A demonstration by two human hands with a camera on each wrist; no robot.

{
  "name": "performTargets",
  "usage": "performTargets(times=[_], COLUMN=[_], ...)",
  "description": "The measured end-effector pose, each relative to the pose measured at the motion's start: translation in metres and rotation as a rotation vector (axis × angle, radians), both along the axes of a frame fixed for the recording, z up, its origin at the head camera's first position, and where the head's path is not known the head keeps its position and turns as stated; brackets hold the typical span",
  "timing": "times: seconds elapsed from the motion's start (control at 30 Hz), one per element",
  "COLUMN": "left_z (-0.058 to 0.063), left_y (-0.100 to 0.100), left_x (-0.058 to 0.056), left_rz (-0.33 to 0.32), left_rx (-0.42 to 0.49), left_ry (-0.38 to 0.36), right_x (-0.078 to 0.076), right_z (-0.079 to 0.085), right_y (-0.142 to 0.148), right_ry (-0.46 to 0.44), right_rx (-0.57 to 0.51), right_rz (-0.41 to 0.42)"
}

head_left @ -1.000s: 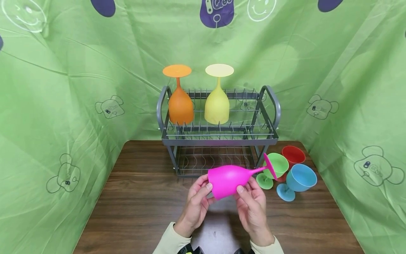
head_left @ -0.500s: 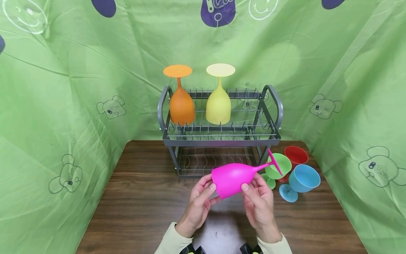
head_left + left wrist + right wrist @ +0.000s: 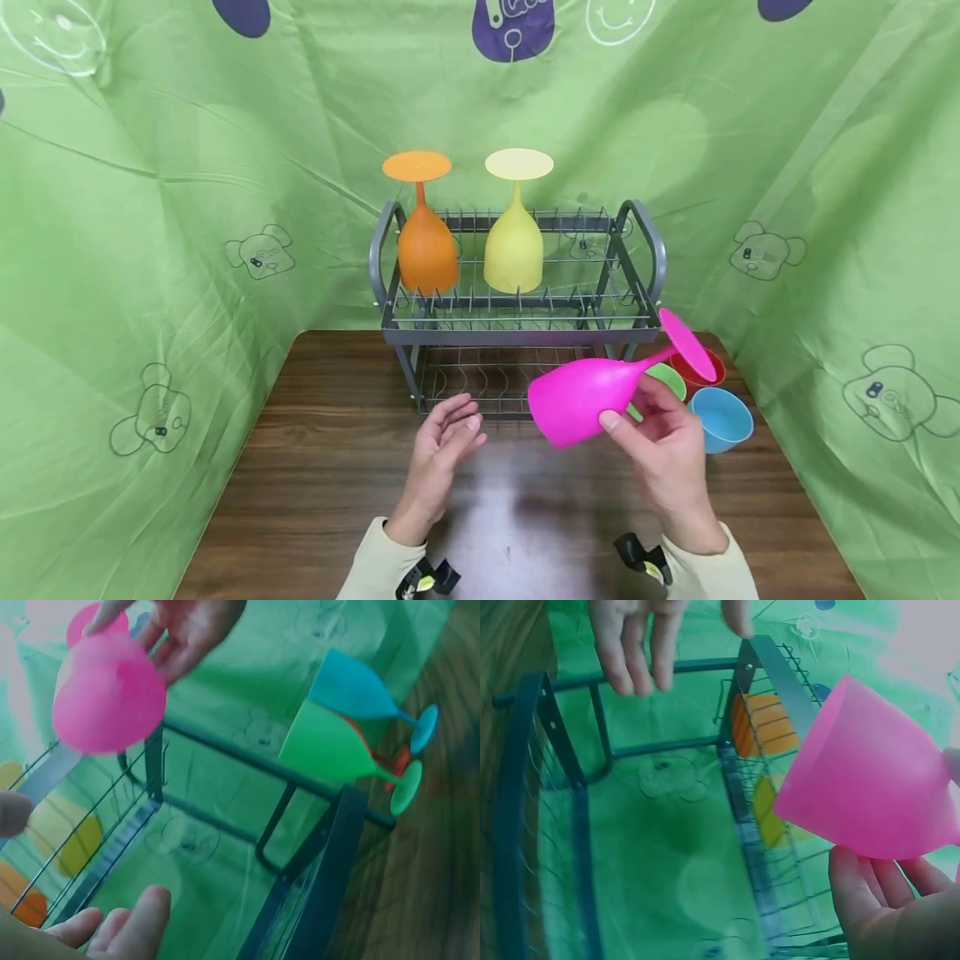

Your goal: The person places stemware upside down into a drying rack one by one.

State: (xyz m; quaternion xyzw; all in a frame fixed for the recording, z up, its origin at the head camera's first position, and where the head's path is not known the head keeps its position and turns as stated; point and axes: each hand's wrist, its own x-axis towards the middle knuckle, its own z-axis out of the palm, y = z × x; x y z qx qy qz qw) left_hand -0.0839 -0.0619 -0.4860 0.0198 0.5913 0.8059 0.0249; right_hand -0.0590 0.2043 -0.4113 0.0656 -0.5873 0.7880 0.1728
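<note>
My right hand [image 3: 667, 458] grips a pink plastic goblet [image 3: 577, 400] by the lower bowl near the stem. The goblet is tilted, its rim toward the lower left and its foot up to the right. To its left, apart from it, my left hand [image 3: 438, 458] is held with loosely bent fingers and nothing in it. Behind both hands stands a grey two-tier dish rack [image 3: 517, 337]. On its upper tier an orange goblet [image 3: 427, 254] and a yellow goblet [image 3: 513, 254] stand upside down. In the right wrist view the pink goblet [image 3: 877, 780] rests against my fingers.
To the right of the rack, a green goblet [image 3: 326, 742], a blue goblet [image 3: 722, 417] and a red goblet [image 3: 693, 371] stand upright together on the wooden table [image 3: 315, 467]. A green printed cloth [image 3: 150, 250] surrounds the table on the back and sides.
My left hand has let go of the pink goblet and drawn back to the left. My right hand has carried the goblet up and to the right.
</note>
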Motion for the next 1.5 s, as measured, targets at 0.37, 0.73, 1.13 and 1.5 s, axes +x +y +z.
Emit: performTargets(times=[0.37,0.73,1.13,1.5], left_z=[-0.011,-0.024,-0.032,-0.037], left_y=[-0.034,-0.063,-0.081,-0.076], left_x=[-0.015,-0.047,-0.072,-0.088], left_rz=[0.267,0.400,0.455,0.491], left_rx=[-0.332,-0.531,-0.637,-0.638], left_ry=[0.021,0.066,0.093,0.138], right_x=[-0.002,-0.027,-0.088,-0.141], right_z=[0.048,0.116,0.159,0.165], right_y=[0.028,0.049,0.047,0.043], right_ry=[0.277,0.257,0.074,-0.049], right_rx=[0.118,0.188,0.603,0.888], right_rz=[0.018,-0.073,-0.175,-0.231])
